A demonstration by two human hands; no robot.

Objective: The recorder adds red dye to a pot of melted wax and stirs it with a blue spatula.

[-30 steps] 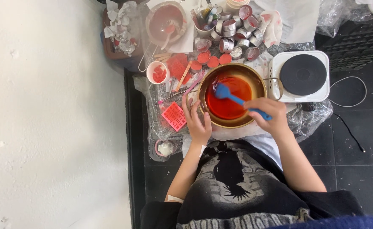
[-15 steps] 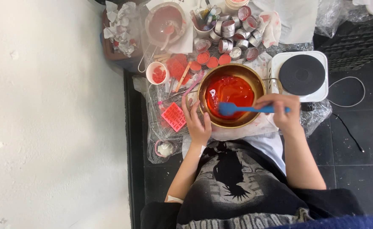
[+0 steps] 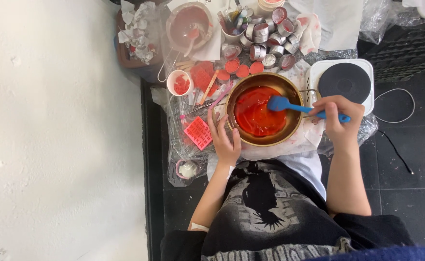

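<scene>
1. Bench (image 3: 173, 169): a dark surface under crinkled clear plastic sheet (image 3: 178, 130), running beside a white wall on the person's left.
2. Hot plate (image 3: 344, 83): white body, black round top, at the bench's right side, just beside the pot.
3. Brass-coloured pot (image 3: 263, 109): near the middle of the front edge, holding red-orange liquid, glossy and unevenly spread. It sits where it did a second ago.
4. Left hand (image 3: 225, 140): laid flat against the pot's left rim, fingers spread and open, gripping nothing, steadying only. Unmoved over the last second.
5. Right hand (image 3: 336, 118): fingers closed round the handle of the blue spatula (image 3: 297, 107). A second ago the blade lay in the liquid; half a second ago it was at the near rim; now it is at the right rim, handle nearly level. Judgement: a stirring sweep, the blade circling the pot.
6. Small items toward the back edge: silver tins (image 3: 265, 38), a white cup (image 3: 179, 83) with red bits, a red square mould (image 3: 199, 133) left of the pot.
</scene>
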